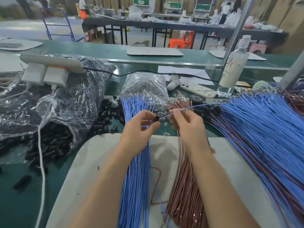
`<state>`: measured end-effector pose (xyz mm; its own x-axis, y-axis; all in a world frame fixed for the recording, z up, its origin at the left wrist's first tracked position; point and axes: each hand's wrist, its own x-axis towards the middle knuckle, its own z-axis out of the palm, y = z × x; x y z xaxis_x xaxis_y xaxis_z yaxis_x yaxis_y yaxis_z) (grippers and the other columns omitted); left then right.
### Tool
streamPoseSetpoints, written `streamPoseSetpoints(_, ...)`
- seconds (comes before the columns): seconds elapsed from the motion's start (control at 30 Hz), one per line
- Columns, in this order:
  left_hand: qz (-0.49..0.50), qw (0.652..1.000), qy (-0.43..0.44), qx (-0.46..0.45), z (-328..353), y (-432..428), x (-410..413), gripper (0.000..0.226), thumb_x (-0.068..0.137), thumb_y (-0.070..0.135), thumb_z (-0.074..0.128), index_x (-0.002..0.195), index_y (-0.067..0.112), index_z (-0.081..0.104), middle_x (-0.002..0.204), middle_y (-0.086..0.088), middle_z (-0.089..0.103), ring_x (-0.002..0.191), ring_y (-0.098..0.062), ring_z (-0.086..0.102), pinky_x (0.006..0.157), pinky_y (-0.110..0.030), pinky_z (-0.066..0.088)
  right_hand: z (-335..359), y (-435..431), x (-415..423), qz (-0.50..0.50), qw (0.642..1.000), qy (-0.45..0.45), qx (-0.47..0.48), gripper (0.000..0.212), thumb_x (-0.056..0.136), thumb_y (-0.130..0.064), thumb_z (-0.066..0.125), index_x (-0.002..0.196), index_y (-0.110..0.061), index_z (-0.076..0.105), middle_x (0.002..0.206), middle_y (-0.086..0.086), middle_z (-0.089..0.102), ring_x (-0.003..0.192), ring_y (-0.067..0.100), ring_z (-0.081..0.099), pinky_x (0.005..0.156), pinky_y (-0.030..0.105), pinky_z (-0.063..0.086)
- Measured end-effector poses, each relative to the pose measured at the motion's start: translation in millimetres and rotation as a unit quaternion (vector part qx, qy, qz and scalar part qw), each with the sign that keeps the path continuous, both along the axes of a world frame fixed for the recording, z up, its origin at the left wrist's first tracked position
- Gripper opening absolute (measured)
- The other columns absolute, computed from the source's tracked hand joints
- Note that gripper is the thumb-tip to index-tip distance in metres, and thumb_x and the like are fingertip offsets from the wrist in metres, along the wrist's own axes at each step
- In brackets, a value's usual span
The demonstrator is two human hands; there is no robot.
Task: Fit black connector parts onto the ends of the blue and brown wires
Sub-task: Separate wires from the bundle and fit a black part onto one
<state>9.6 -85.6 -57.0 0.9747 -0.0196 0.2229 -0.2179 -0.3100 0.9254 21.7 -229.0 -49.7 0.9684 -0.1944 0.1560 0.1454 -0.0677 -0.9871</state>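
My left hand (139,127) pinches a small black connector (156,119) between thumb and fingers. My right hand (187,125) pinches a single blue wire (184,109) whose tip meets the connector's right side. Under my left wrist runs a bundle of blue wires (134,170). A bundle of brown wires (184,186) lies below my right forearm. Loose black connectors (108,119) are scattered left of the hands. More spill from a clear plastic bag (49,142).
A large fan of blue and brown wires with connectors fitted (256,129) fills the right side. A clear bag of small parts (144,89), a phone (197,89), a bottle (233,69) and a power strip (51,63) stand behind. A white mat (92,162) lies under my arms.
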Motion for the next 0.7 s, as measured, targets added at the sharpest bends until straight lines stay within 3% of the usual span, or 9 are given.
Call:
streamPoseSetpoints(0.17,0.065,0.996,-0.056,0.014,-4.0,-1.0,1.8,0.021,0.088,0.005,0.063,0.088,0.025,0.057,0.089,0.014,0.063,0.084,-0.006,0.063,0.074,-0.01,0.049,5.2,-1.4,-1.8,-0.029,0.995,-0.05,0.076,0.017,0.095,-0.006,0.052,0.085,-0.015,0.062,0.062,-0.007,0.068,0.06,0.003,0.062,0.058,0.017,0.052)
streamPoseSetpoints(0.3,0.072,0.996,-0.056,0.002,-5.3,-0.5,1.9,0.024,0.088,0.006,0.062,0.088,0.029,0.056,0.092,0.014,0.063,0.088,0.002,0.062,0.075,-0.008,0.049,7.8,2.8,-6.2,-0.022,0.994,-0.095,0.051,0.016,0.095,-0.006,0.052,0.084,-0.015,0.06,0.064,-0.006,0.067,0.061,0.006,0.062,0.06,0.021,0.053)
streamPoseSetpoints(0.57,0.066,0.997,-0.051,-0.004,-5.1,-2.3,1.9,0.028,0.088,0.005,0.062,0.086,0.032,0.055,0.091,0.014,0.063,0.087,0.002,0.062,0.072,-0.007,0.048,5.6,6.6,-7.9,-0.01,0.991,-0.13,0.006,0.017,0.094,-0.008,0.053,0.082,-0.017,0.06,0.068,-0.003,0.067,0.064,0.009,0.063,0.063,0.023,0.05)
streamPoseSetpoints(0.7,0.058,0.995,-0.073,0.032,-3.3,-3.2,-0.2,0.031,0.088,0.005,0.061,0.084,0.035,0.055,0.086,0.017,0.063,0.085,0.002,0.061,0.075,-0.008,0.048,2.9,6.9,-8.8,-0.025,0.986,-0.154,-0.062,0.016,0.092,-0.015,0.055,0.081,-0.025,0.059,0.072,-0.003,0.067,0.071,0.015,0.066,0.072,0.039,0.055)
